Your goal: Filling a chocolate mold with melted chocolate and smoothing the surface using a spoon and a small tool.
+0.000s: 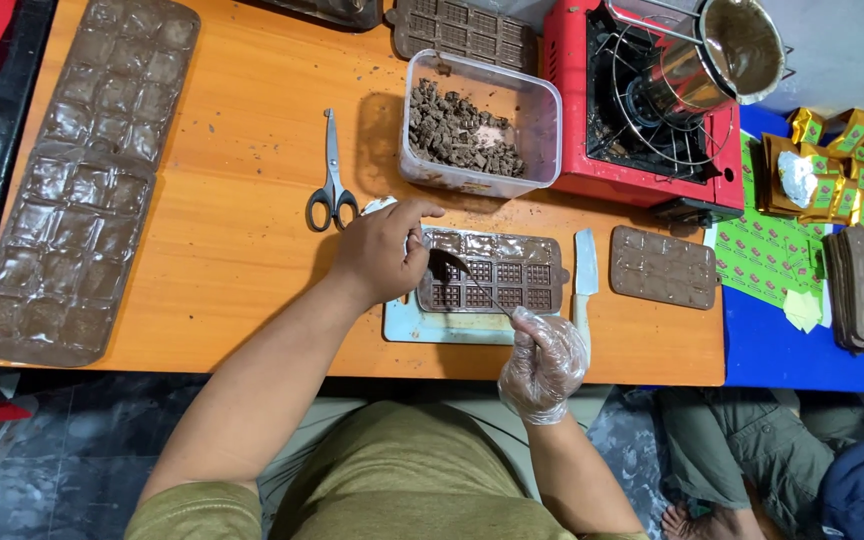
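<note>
Orange worktop [242,250] fills the view, long empty moulds [77,180] lying at its left edge. Centre, a small mould [492,270] sits on a pale tray [432,325]. Left hand [382,250], bare, presses the mould's left end, fingers curled. Right hand [544,362], gloved, is closed round a spoon [467,275] whose bowl is over the mould. Scissors [331,190] lie just behind.
</note>
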